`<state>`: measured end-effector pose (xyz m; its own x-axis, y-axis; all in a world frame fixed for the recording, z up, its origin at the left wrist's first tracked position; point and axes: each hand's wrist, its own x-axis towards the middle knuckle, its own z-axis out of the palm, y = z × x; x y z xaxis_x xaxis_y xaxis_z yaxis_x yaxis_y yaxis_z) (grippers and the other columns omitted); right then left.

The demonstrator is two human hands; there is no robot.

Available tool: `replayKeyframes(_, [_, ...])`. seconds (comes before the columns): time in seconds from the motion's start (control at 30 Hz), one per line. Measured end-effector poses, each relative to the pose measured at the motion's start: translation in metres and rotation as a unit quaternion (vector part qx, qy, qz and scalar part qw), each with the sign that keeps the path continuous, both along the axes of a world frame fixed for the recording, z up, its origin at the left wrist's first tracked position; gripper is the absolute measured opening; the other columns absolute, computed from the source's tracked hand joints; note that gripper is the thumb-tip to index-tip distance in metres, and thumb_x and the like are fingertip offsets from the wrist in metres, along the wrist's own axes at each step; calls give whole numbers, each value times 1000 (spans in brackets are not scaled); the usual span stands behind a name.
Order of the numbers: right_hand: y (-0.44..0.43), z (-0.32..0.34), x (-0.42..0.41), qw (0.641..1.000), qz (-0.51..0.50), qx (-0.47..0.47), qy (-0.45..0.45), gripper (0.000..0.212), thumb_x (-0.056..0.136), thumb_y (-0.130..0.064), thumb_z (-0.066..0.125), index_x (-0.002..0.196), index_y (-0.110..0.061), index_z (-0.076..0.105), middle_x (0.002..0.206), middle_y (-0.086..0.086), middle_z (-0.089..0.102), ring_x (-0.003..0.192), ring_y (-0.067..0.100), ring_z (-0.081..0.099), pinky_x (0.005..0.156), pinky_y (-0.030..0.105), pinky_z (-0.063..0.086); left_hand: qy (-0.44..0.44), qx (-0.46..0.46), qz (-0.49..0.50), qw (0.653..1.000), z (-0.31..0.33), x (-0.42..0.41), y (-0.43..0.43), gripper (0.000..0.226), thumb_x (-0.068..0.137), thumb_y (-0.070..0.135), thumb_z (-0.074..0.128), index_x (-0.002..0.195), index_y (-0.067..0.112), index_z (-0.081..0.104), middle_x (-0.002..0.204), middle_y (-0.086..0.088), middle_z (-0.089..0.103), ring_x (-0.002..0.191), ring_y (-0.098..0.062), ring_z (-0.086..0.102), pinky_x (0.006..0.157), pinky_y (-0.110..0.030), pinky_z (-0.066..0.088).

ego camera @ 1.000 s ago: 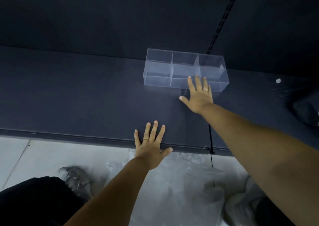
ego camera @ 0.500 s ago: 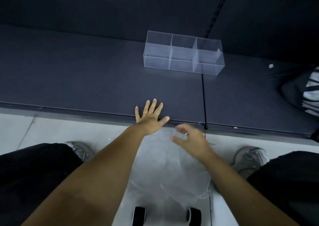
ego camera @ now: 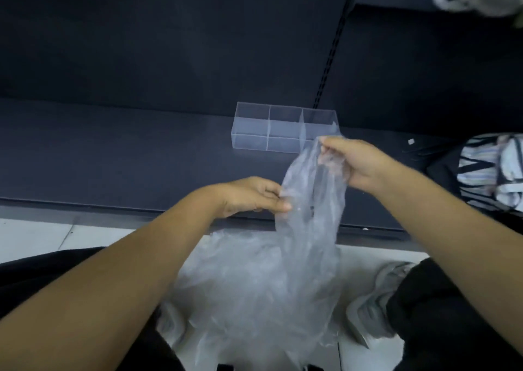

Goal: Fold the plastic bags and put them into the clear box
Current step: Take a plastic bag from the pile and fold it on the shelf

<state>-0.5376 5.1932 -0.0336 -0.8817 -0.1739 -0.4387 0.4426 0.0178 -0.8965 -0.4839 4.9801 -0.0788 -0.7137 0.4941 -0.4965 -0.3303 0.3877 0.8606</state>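
Observation:
A thin clear plastic bag point(ego camera: 311, 223) hangs in the air above the dark table's front edge. My right hand point(ego camera: 353, 164) pinches its top, just in front of the clear box. My left hand point(ego camera: 254, 195) pinches the bag's left side lower down. The clear box point(ego camera: 266, 127) with three compartments stands on the dark table point(ego camera: 113, 150), beyond both hands; its compartments look bare. A heap of more clear bags point(ego camera: 249, 291) lies on the pale floor between my legs, under the held bag.
A striped black-and-white bundle point(ego camera: 492, 169) lies at the table's right side, with a small white scrap point(ego camera: 411, 141) near it. A grey shoe point(ego camera: 370, 308) is on the floor at the right. A dark wall rises behind the table.
Both hands left the table, dropped to the heap and came up pinching one bag. The right hand had been beside the clear box a second ago. The view tilted.

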Motion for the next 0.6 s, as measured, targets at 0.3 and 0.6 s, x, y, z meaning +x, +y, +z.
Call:
replayKeyframes(0.3, [31, 87, 24, 969, 168, 151, 97, 106, 50, -86, 63, 143, -48, 26, 158, -11, 18, 142, 11, 23, 113, 39, 21, 54, 106, 256, 959, 106, -28, 3, 15, 95, 22, 56, 89, 14, 66, 79, 0, 69, 70, -11, 65, 73, -27, 56])
replayKeyframes(0.6, [-13, 76, 32, 974, 112, 74, 182, 28, 84, -4, 68, 111, -4, 61, 102, 10, 70, 90, 17, 68, 77, 27, 56, 90, 150, 304, 936, 133, -24, 40, 21, 95, 23, 54, 81, 13, 66, 80, -4, 71, 67, -11, 68, 61, -26, 54])
